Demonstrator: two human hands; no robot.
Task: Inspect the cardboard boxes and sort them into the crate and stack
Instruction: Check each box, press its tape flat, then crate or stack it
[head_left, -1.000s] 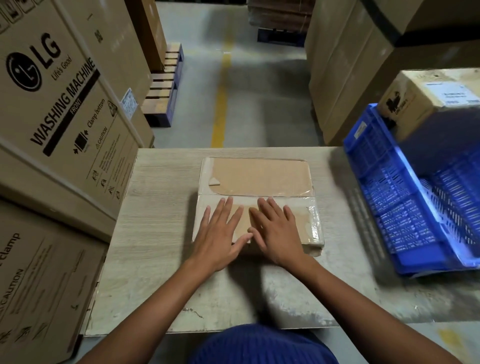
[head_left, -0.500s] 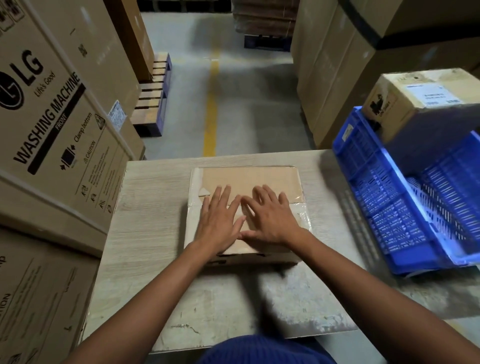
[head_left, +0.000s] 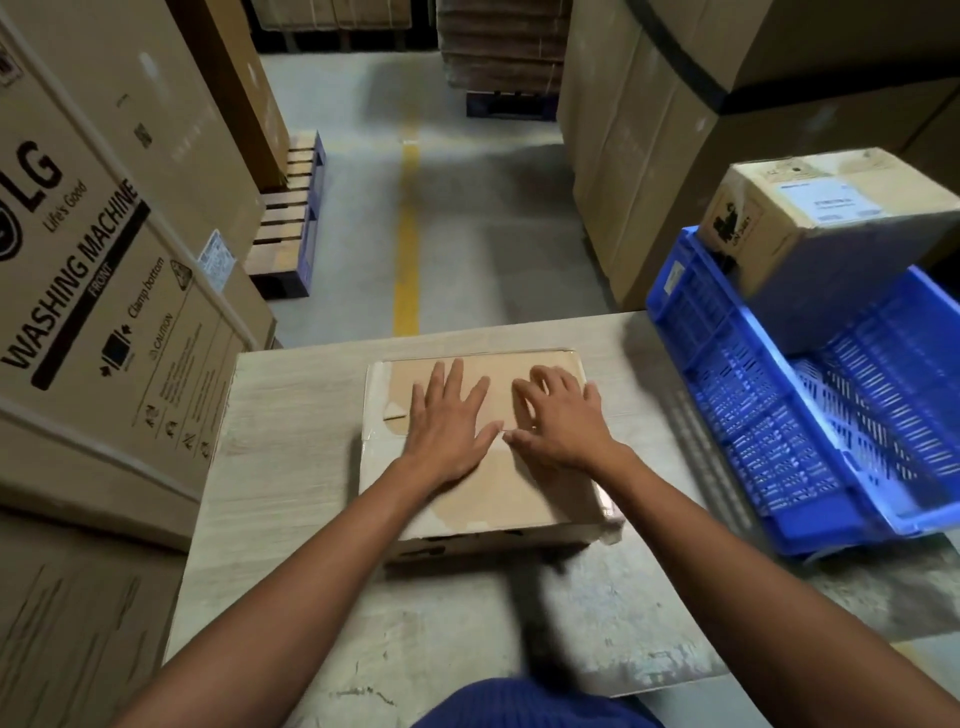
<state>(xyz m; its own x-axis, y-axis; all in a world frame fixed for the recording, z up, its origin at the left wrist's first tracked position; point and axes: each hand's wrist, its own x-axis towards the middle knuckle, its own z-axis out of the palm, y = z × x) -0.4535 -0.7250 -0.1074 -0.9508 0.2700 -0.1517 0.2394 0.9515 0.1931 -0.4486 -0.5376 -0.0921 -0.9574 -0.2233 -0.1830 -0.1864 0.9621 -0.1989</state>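
Your table (head_left: 291, 467) shows bare, worn surface from its near edge up to the cardboard box (head_left: 519, 499), which lies flat at the middle with its long front edge facing you. Left of the box there is bare tabletop out to the table's edge, where the washing machine carton (head_left: 104, 291) stands close alongside. To the right only a narrow strip of table separates the box from the blue crate (head_left: 727, 374), which sits tilted. Past the far edge the floor is open along the yellow line (head_left: 408, 234), between a pallet (head_left: 291, 218) on the left and tall cartons (head_left: 649, 156) on the right.

Your left hand (head_left: 447, 426) lies palm down on the box top, fingers straight and spread. Your right hand (head_left: 563, 421) rests beside it, fingers slightly bent with the tips on the cardboard. Neither hand grasps anything. The thumbs point at each other; whether they touch is unclear.

The crate is blurred and cut off at the right. A small labelled box (head_left: 810, 218) sits at its far end, on the rim or inside you cannot tell. The print on the flat box's front face is too dark to read.
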